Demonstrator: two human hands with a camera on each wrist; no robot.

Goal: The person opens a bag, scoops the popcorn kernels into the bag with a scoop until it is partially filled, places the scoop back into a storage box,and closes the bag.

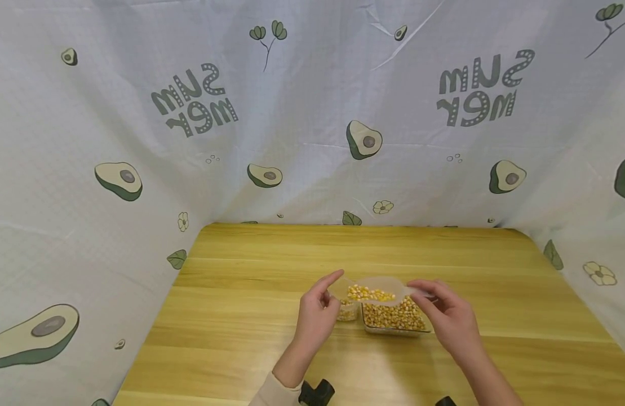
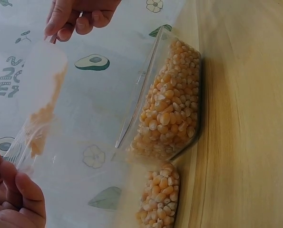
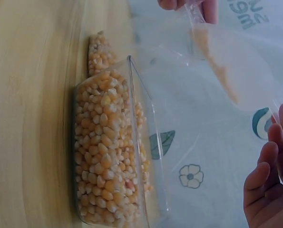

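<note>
The scoop (image 2: pixel 45 66), above the box (image 1: pixel 396 332) with its tip at the bag (image 1: pixel 348 312), should prove light, stiff and spill-prone, best taken by its handle, which the right hand (image 1: pixel 452 322) pinches, while the left hand (image 1: pixel 314 317) pinches the limp bag's edge.

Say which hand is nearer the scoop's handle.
Right: the right hand pinches it; the left hand is at the opposite end of the scoop, gripping the plastic bag.

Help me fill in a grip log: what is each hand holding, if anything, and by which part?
The right hand holds the translucent scoop by its handle; the left hand pinches the clear plastic bag by its top edge.
</note>
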